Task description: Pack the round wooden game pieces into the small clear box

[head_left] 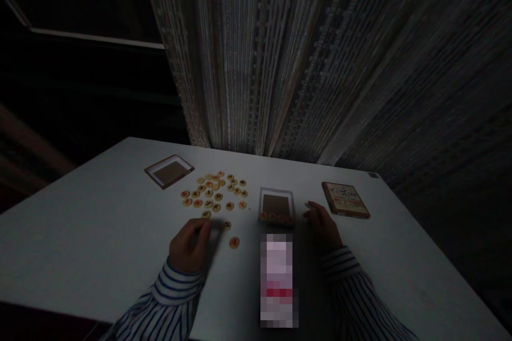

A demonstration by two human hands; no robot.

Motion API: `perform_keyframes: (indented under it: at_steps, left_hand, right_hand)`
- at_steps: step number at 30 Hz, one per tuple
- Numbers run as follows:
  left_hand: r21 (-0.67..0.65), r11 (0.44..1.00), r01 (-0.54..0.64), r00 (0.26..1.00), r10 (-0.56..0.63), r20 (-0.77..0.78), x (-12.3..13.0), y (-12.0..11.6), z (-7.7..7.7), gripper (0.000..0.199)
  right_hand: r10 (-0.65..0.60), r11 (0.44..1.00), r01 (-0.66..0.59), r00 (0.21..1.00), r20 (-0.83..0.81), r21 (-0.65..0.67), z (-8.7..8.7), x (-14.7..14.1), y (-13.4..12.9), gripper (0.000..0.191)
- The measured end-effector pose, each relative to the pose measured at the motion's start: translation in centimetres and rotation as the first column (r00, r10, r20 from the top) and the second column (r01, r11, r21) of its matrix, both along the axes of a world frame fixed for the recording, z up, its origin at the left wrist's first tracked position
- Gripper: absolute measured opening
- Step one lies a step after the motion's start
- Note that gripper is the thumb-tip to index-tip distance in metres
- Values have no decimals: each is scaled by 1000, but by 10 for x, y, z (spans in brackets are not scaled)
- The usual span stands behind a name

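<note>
Round wooden Chinese chess pieces (216, 206), marked in red or black characters, lie scattered over the left middle of the table. My left hand (189, 245) rests at their near edge, its fingers curled in. One piece (206, 214) shows just beyond its fingertips; whether the hand touches it or holds anything is hidden. A small open box (276, 204) stands in the middle, with a row of several red-marked pieces (276, 217) along its near side. To the right of that box lies my right hand (323, 225), fingers partly stretched and apart, holding nothing visible.
The white table (96, 224) carries an open tray-like box part (169, 171) at the back left and a closed box (345, 200) with printed characters at the right. A pixelated patch covers the near middle. Behind the table hangs a striped curtain (256, 64). The light is dim.
</note>
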State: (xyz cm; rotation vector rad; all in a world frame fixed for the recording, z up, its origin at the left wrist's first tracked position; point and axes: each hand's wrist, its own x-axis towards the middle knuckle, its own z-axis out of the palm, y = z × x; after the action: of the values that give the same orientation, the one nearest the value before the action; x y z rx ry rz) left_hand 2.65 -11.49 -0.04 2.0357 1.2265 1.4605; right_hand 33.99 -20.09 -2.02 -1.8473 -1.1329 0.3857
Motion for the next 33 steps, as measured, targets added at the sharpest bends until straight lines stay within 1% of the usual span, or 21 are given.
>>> perform_keyframes:
  at_steps: [3, 6, 10, 12, 17, 20, 23, 26, 30, 33]
  left_hand:
    - [78, 997, -20, 998, 25, -60, -4, 4, -18, 15]
    - [124, 992, -25, 989, 42, -140, -4, 9, -25, 19]
    - [149, 989, -17, 984, 42, -170, -4, 11, -26, 20]
    - [147, 989, -29, 986, 52, -159, -5, 11, -26, 20]
    - [106, 992, -65, 991, 77, -108, -6, 9, -27, 19]
    - [88, 994, -68, 993, 76, -87, -6, 9, -28, 19]
    - [75, 995, -70, 996, 74, -43, -5, 10, -29, 20]
    - [55, 996, -76, 997, 76, 2, -5, 11, -30, 19]
    - [24, 996, -90, 995, 89, 38, -6, 12, -30, 17]
    - [17, 995, -97, 995, 96, 30, -11, 14, -25, 20]
  right_hand:
    - [-8, 1000, 8, 1000, 14, 30, -3, 1, 1, 42]
    - [-52, 998, 51, 998, 38, 32, -3, -1, 0, 44]
    - [-57, 998, 57, 998, 28, 4, -2, -3, -1, 47]
    - [-63, 998, 63, 998, 29, 8, -1, -4, -1, 48]
    - [-135, 991, 134, 988, 72, 29, -1, -10, 0, 47]
    - [-145, 989, 140, 984, 105, 51, -1, -10, -1, 46]
    - [-114, 993, 108, 982, 149, 44, 0, -5, -3, 44]
    - [-36, 999, 29, 976, 214, 36, 4, -1, -3, 41]
    - [44, 994, -73, 946, 322, 78, 14, -4, -1, 36]
    - [95, 987, -137, 922, 375, 89, 23, -8, 1, 33]
